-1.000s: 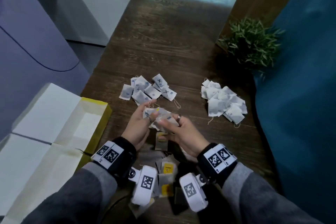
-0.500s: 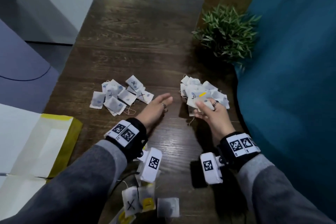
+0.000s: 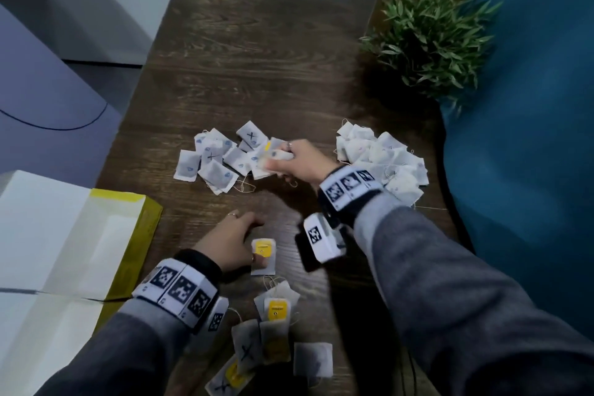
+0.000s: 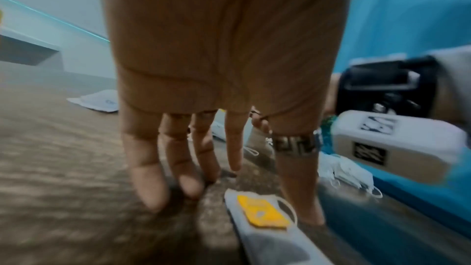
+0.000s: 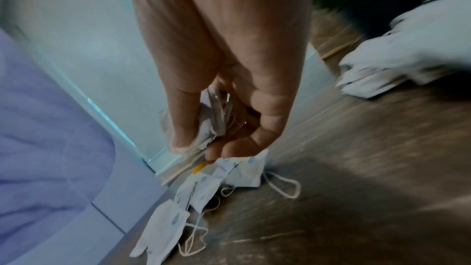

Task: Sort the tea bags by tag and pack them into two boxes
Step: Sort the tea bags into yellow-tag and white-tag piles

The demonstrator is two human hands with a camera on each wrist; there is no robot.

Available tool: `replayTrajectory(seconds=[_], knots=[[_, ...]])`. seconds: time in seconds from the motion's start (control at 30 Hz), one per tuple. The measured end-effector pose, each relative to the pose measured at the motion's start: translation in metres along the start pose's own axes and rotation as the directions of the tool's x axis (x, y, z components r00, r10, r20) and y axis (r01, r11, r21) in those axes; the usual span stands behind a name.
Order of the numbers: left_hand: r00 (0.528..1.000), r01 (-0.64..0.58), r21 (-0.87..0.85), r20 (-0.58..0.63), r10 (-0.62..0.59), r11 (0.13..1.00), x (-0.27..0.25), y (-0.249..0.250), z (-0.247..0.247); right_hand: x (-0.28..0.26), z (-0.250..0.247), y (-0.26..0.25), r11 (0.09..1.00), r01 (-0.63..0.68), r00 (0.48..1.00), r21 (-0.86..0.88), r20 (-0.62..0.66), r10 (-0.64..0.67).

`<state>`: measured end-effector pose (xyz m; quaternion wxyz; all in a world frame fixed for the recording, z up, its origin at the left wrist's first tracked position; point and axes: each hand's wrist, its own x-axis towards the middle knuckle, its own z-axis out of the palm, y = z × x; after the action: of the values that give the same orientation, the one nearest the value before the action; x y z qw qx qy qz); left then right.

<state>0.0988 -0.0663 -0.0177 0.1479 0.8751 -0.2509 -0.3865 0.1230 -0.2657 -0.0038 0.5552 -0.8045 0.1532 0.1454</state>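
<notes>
Clearly light, limp tea bags (image 3: 221, 161): right hand (image 3: 297, 160) pinches a bunch, left hand (image 3: 229, 243) fingers loose; grab paper corners, not strings.

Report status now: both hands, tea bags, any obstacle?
Right hand grips tea bags over left pile. Left hand open, thumb by yellow-tag bag. No obstacle seen.

Bare wooden table (image 3: 257, 42) stretches beyond both tea bag piles; a potted plant (image 3: 430, 38) crowds the right edge.
</notes>
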Motion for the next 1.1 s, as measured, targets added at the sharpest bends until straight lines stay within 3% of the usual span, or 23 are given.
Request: replayTrajectory(seconds=[0.07, 0.2, 0.3, 0.47, 0.53, 0.6, 0.67, 0.77, 0.83, 0.93, 1.0, 1.1], knots=[[0.999, -0.033, 0.002, -0.027, 0.033, 0.999, -0.003, -0.002, 0.004, 0.020, 0.016, -0.010, 0.999, -0.020, 0.999, -0.047, 0.034, 0.021], [0.995, -0.063, 0.006, -0.078, 0.063, 0.998, -0.004, -0.003, 0.016, 0.037, 0.035, -0.019, 0.975, -0.017, 0.999, -0.220, -0.030, 0.010], [0.995, -0.058, -0.101, -0.089, 0.049, 0.993, -0.002, -0.005, 0.021, 0.033, 0.039, -0.016, 0.927, -0.016, 0.998, -0.376, -0.057, -0.006], [0.991, -0.071, -0.136, -0.118, 0.055, 0.988, -0.004, -0.006, 0.024, 0.000, 0.035, -0.021, 0.695, 0.002, 0.969, -0.719, -0.170, -0.179], [0.984, -0.103, -0.239, -0.168, 0.063, 0.966, -0.009, -0.007, 0.022, -0.017, 0.030, -0.019, 0.719, 0.060, 0.940, -0.692, -0.204, -0.275], [0.976, -0.120, -0.458, -0.217, 0.020, 0.881, -0.018, -0.010, 0.017, -0.036, 0.024, -0.014, 0.788, 0.165, 0.933, -0.593, -0.165, -0.320], [0.963, -0.152, -0.666, -0.265, -0.042, 0.730, -0.029, -0.014, 0.012, -0.060, 0.022, -0.005, 0.853, 0.200, 0.963, -0.482, -0.066, -0.263], [0.952, -0.187, -0.799, -0.290, -0.095, 0.571, -0.046, -0.023, 0.006, -0.099, 0.031, 0.009, 0.909, 0.170, 0.983, -0.380, 0.126, -0.132], [0.962, -0.155, -0.863, -0.242, -0.124, 0.480, -0.057, -0.029, 0.007, -0.119, 0.044, 0.019, 0.927, 0.159, 0.947, -0.340, 0.318, -0.046], [0.979, -0.053, -0.955, -0.107, -0.173, 0.291, -0.071, -0.036, 0.015, -0.136, 0.064, 0.042, 0.847, 0.206, 0.880, -0.489, 0.472, 0.059], [0.982, 0.004, -0.968, -0.043, -0.183, 0.251, -0.079, -0.040, 0.021, -0.142, 0.077, 0.055, 0.767, 0.268, 0.873, -0.583, 0.484, 0.062], [0.988, 0.054, -0.958, 0.010, -0.156, 0.281, -0.086, -0.040, 0.030, -0.147, 0.090, 0.060, 0.724, 0.268, 0.907, -0.635, 0.419, 0.031]])
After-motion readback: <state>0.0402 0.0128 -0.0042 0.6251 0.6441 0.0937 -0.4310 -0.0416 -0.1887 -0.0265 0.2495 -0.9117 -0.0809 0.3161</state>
